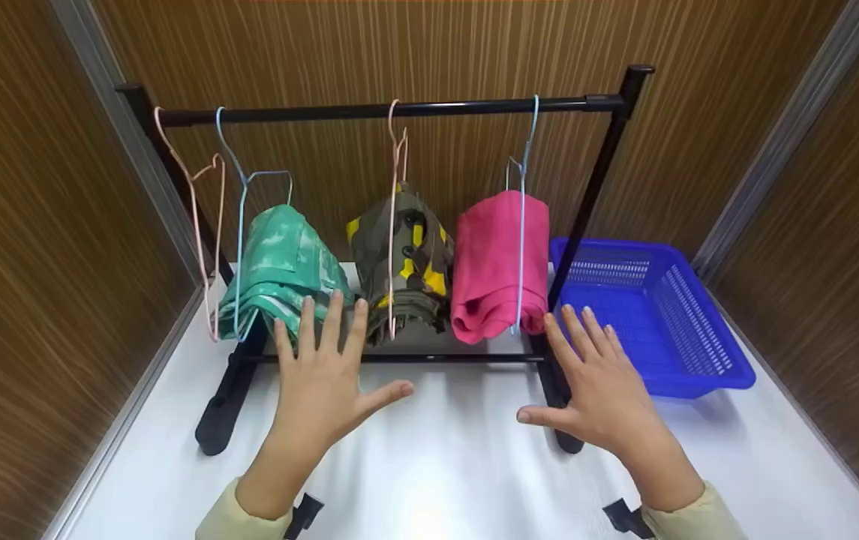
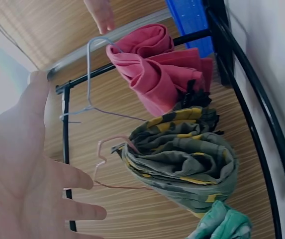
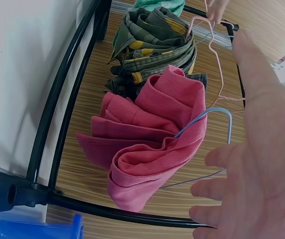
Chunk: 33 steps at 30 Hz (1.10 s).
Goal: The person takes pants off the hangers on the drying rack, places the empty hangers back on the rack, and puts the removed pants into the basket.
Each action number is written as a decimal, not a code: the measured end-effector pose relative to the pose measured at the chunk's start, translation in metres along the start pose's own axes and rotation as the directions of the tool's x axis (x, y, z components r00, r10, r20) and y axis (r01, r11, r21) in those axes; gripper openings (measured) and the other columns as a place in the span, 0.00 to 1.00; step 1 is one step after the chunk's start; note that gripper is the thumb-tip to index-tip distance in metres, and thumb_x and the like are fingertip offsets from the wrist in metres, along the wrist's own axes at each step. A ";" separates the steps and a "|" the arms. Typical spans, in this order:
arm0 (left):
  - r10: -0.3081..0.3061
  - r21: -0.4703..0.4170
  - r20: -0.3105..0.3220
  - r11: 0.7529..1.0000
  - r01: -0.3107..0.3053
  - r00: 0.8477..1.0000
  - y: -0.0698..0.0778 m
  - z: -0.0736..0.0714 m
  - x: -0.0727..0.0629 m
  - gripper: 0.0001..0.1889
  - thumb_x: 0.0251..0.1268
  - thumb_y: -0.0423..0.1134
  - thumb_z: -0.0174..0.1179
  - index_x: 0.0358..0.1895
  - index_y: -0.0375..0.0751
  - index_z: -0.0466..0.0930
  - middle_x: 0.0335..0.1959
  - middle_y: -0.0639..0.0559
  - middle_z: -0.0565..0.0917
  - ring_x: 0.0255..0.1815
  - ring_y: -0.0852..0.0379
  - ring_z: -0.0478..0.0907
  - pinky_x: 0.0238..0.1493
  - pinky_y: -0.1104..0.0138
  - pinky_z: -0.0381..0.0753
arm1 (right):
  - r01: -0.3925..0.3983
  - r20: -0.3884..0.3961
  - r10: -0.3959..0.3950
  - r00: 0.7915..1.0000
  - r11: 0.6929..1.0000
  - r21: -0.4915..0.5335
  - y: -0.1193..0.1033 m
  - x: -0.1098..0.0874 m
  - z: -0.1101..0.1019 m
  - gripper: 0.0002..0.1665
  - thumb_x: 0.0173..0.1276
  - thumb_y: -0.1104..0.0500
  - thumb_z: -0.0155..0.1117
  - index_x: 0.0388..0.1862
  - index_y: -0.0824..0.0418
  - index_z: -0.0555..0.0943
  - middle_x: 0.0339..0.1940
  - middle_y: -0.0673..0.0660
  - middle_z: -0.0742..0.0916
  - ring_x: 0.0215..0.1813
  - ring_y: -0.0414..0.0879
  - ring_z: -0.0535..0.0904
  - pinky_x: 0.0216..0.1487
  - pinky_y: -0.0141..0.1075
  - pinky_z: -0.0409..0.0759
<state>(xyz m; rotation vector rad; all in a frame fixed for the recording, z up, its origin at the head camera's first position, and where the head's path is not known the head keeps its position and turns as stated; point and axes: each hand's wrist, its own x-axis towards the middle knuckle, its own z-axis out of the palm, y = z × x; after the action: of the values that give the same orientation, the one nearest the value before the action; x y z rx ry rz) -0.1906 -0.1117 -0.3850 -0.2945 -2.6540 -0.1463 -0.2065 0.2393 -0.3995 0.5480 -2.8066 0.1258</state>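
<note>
**Pink folded garment (image 1: 485, 255) sits ahead and leftward of the right hand (image 1: 602, 397)**

The pink garment hangs on a blue wire hanger (image 1: 523, 247), its long axis running away from the person, crosswise to the rack's rail (image 1: 467, 109). The right hand is clearly the nearer one: its fingers (image 1: 579, 334) point toward the lower right edge of the bundle, and the right wrist view shows a gap between them and the cloth. They are spread and hold nothing.

Next along the rail, between the two hands but nearer the left, hangs the camouflage garment (image 1: 373, 255) with yellow patches, on a pink wire hanger (image 1: 391, 255). It lies ahead and to the right of the left hand (image 1: 320, 390).

The green-and-white garment (image 1: 279, 255) lies ahead of the left hand and slightly to its left. That hand's fingers are spread too, gripping nothing (the head view overlaps them with the green hem, so I cannot tell whether they touch).

Beyond the green bundle, a second pink hanger (image 1: 190, 187) hangs bare at the rail's left end. The blue basket (image 1: 624, 244) stands on the bench (image 1: 429, 450), just beside the rack's right post (image 1: 596, 176).
</note>
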 end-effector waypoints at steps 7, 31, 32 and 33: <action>0.098 -0.077 -0.225 0.990 -0.118 0.969 0.012 0.002 0.008 0.59 0.51 0.84 0.49 0.79 0.47 0.54 0.77 0.42 0.61 0.78 0.34 0.52 0.73 0.35 0.46 | -0.016 -0.042 0.018 0.999 0.999 0.033 0.003 0.006 0.002 0.72 0.48 0.12 0.54 0.83 0.49 0.49 0.83 0.59 0.54 0.81 0.64 0.47 0.75 0.64 0.50; -0.021 -0.746 -0.109 0.662 -0.067 0.994 0.124 0.046 0.088 0.38 0.68 0.68 0.51 0.75 0.49 0.65 0.68 0.52 0.73 0.68 0.52 0.69 0.65 0.54 0.73 | 0.073 -0.442 0.248 0.862 0.803 0.592 0.057 0.100 0.016 0.35 0.73 0.47 0.60 0.74 0.60 0.68 0.70 0.62 0.75 0.70 0.57 0.69 0.71 0.54 0.64; -0.027 -0.742 -0.115 0.666 -0.068 0.993 0.129 0.048 0.092 0.38 0.68 0.68 0.52 0.74 0.48 0.67 0.67 0.51 0.74 0.67 0.52 0.69 0.65 0.54 0.73 | 0.069 -0.447 0.272 0.852 0.789 0.611 0.061 0.104 0.018 0.36 0.73 0.47 0.60 0.74 0.60 0.67 0.71 0.63 0.74 0.70 0.57 0.69 0.71 0.54 0.64; -0.029 -0.736 -0.124 0.673 -0.072 0.992 0.134 0.050 0.095 0.38 0.67 0.68 0.52 0.73 0.46 0.68 0.67 0.51 0.74 0.67 0.52 0.69 0.65 0.54 0.73 | 0.060 -0.450 0.297 0.842 0.777 0.626 0.065 0.107 0.021 0.37 0.73 0.47 0.60 0.75 0.60 0.65 0.71 0.63 0.73 0.71 0.58 0.69 0.71 0.54 0.64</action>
<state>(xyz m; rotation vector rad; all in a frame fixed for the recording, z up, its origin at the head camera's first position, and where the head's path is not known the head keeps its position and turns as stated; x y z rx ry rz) -0.2642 0.0431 -0.3792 -0.5488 -2.3228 -1.2181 -0.3317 0.2579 -0.3906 0.3698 -2.1918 1.0950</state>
